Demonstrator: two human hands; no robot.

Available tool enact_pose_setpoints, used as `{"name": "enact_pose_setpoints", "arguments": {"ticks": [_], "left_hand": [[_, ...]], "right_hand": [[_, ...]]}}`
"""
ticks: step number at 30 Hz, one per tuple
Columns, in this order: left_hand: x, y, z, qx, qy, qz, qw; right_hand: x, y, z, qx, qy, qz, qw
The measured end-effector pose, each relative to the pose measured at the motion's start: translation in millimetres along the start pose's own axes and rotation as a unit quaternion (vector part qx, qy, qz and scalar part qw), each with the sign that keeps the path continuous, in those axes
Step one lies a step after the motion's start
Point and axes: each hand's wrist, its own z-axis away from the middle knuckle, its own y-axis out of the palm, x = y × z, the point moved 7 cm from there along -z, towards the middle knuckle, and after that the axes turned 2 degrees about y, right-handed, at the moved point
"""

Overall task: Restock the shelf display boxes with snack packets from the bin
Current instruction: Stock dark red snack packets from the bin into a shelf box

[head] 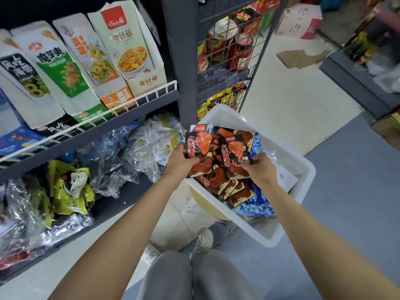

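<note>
Left hand (180, 158), wire rail (121, 108) beyond

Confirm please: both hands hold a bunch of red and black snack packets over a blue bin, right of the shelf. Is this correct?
Not quite: the bin is white, not blue. The head view shows the left hand and the right hand each with a grip on the red and black snack packets over it, right of the shelf. Only some packets inside are blue.
</note>
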Motion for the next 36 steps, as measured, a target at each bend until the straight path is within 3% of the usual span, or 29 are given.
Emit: {"name": "enact_pose_setpoints", "arguments": {"ticks": [6, 10, 16, 20, 26, 31, 36], "left_hand": [[-1.4, -25.4, 8.9, -0.009, -0.019, 0.072, 0.997], [-6.5, -55.1, 14.5, -0.039, -0.007, 0.029, 0.999], [-28.7, -128.6, 40.6, -0.127, 0.067, 0.054, 0.988], [-32.2, -197.1, 59.5, -0.216, 0.074, 0.063, 0.972], [-23.3, -310.6, 103.0, -0.287, 0.102, 0.11, 0.946], [-9.4, -420.5, 140.4, -0.394, 0.113, -0.005, 0.912], [-7.1, -499.6, 147.4, -0.45, 0.119, -0.102, 0.879]], "right_hand": [[27.0, 9.0, 6.5, 0.049, 0.02, -0.082, 0.995], [56.0, 15.0, 23.6, 0.111, 0.012, -0.168, 0.979], [130.7, 25.7, 61.3, 0.202, -0.064, -0.238, 0.948], [192.3, 41.4, 85.9, 0.209, -0.113, -0.271, 0.933], [292.2, 82.3, 145.0, 0.197, -0.248, -0.19, 0.929], [370.0, 124.0, 209.2, 0.216, -0.354, -0.153, 0.897], [418.9, 161.8, 243.9, 0.206, -0.387, -0.147, 0.887]]}}
